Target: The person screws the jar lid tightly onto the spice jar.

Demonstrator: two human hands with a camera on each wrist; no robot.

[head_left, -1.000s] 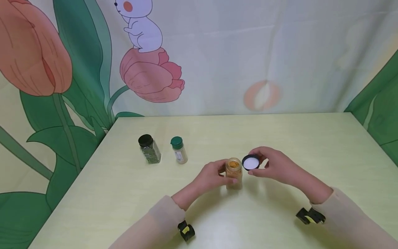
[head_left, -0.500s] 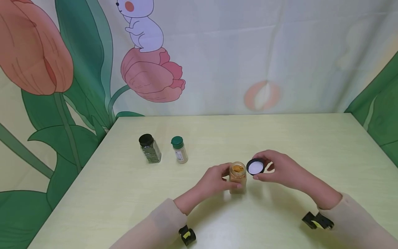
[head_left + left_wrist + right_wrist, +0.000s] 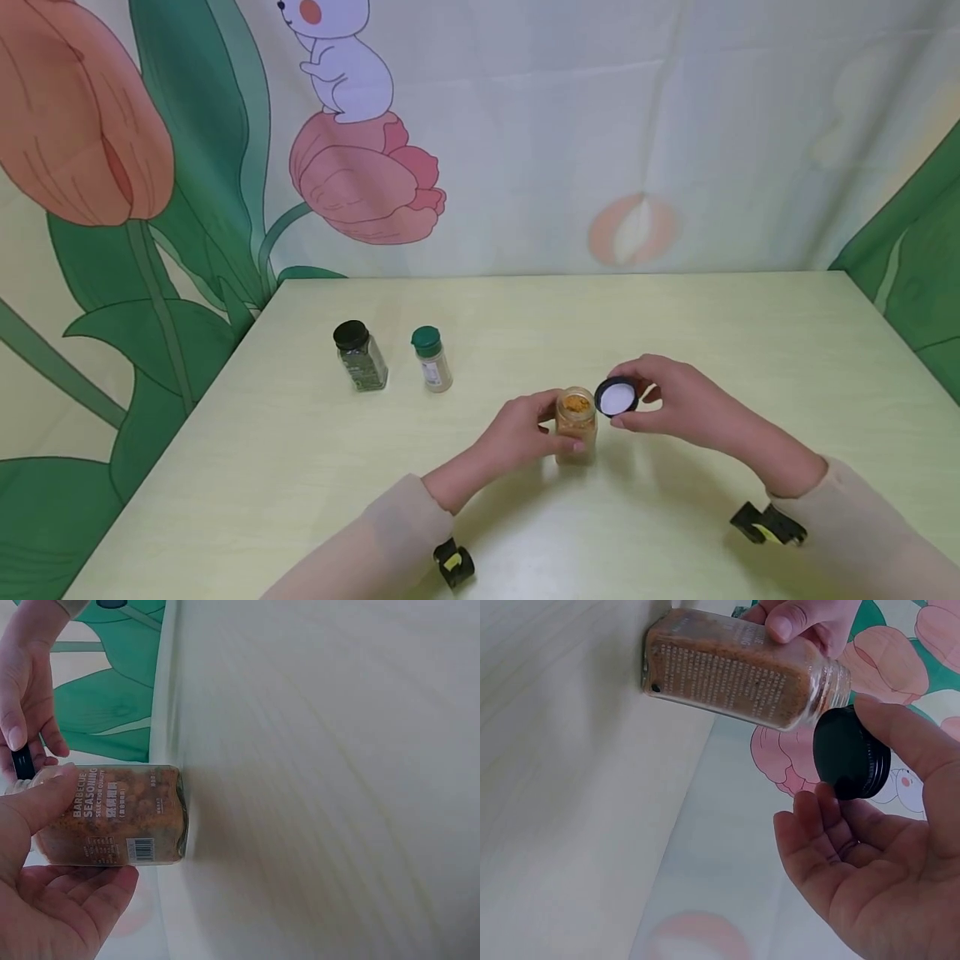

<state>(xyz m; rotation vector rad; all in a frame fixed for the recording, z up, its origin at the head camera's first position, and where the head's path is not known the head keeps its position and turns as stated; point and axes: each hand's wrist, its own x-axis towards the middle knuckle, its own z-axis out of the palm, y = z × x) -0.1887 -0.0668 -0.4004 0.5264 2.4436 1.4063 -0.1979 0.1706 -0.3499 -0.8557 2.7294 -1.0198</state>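
Note:
My left hand (image 3: 517, 435) grips a glass jar of barbecue seasoning (image 3: 127, 814), thumb on one side and fingers on the other. The jar stands upright with its mouth uncovered, and orange powder (image 3: 577, 404) shows inside. Just right of the mouth, my right hand (image 3: 678, 402) pinches a black screw lid (image 3: 847, 754) between thumb and fingers. The lid is tilted on edge, its white lining turned toward the head camera. In the right wrist view the lid sits close beside the jar's threaded neck; whether they touch, I cannot tell.
On the pale table (image 3: 285, 500), left of my hands, stand a black-capped jar of green herbs (image 3: 363, 360) and a small green-capped shaker (image 3: 432, 360). A printed curtain (image 3: 525, 142) hangs along the table's back edge.
Compared with one second ago, both hands, the seasoning jar and the lid have shifted slightly right. In the last half second they have barely moved. The other two containers stand where they were.

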